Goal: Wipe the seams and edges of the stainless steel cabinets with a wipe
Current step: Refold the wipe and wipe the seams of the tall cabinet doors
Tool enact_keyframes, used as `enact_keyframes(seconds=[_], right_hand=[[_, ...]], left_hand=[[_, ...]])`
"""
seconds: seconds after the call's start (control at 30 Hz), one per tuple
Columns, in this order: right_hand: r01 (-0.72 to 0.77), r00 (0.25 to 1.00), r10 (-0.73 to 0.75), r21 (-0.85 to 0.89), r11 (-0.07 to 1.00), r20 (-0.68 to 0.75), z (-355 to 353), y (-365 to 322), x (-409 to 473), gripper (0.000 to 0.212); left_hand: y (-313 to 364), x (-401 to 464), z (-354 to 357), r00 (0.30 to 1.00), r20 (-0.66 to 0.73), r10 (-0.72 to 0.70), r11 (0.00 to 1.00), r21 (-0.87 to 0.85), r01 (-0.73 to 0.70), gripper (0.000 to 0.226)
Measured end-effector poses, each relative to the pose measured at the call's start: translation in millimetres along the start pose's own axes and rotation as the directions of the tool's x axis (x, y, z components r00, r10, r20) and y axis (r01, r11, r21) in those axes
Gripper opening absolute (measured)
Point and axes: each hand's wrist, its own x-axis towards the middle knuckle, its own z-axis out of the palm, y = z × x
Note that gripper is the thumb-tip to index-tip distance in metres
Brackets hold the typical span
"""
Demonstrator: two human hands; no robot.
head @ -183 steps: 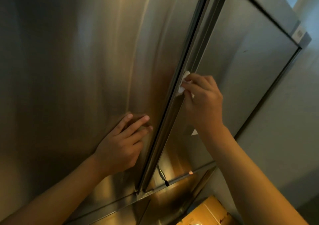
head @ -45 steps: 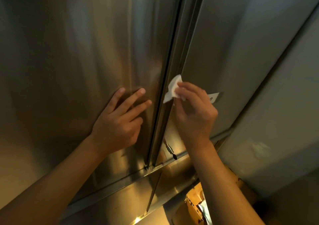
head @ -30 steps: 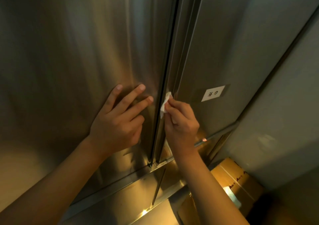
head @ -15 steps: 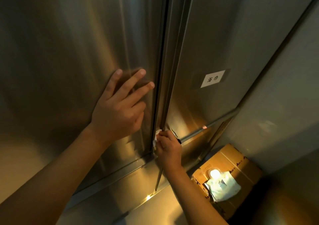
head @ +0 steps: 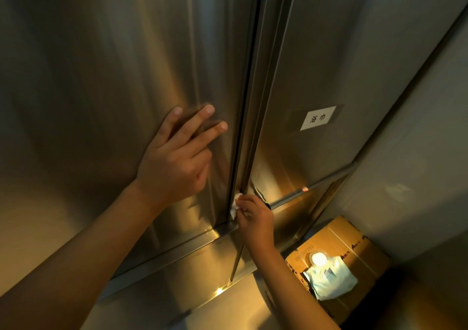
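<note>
Left hand: my left hand lies flat, fingers spread, on the left cabinet door, frame centre.
Right hand: my right hand pinches the white wipe against the seam near its lower end.
Lower right: cardboard box with a pale packet on top.
Right door: white label.

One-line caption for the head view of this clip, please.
Right hand pinches a white wipe at the bottom of the vertical seam between two steel cabinet doors; left hand lies flat on the left door.
</note>
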Motion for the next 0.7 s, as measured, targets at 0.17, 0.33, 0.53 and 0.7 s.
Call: enact_keyframes(seconds=[0.17, 0.33, 0.53, 0.7], right_hand=[[0.082, 0.980, -0.060, 0.109, 0.991, -0.191, -34.8, -36.8, 23.1, 0.026], [0.181, 0.942, -0.101, 0.233, 0.956, -0.319, -71.3, -85.1, 55.1, 0.018], [0.139, 0.955, -0.024, 0.371, 0.918, -0.297, -67.7, -118.1, 82.8, 0.010], [0.091, 0.955, 0.019, 0.354, 0.931, -0.295, -44.6, -104.1, 77.1, 0.021]], left_hand=[[-0.6, -1.2, 1.3, 0.999, 0.038, 0.007, 1.000, -0.006, -0.007, 0.023], [-0.6, -1.3, 1.2, 0.999, 0.037, -0.002, 1.000, -0.009, 0.002, 0.023], [-0.6, -1.9, 2.5, 1.000, 0.015, -0.007, 0.999, -0.032, 0.008, 0.017], [0.1, -2.0, 2.2, 1.000, 0.017, -0.020, 0.998, -0.054, 0.021, 0.017]])
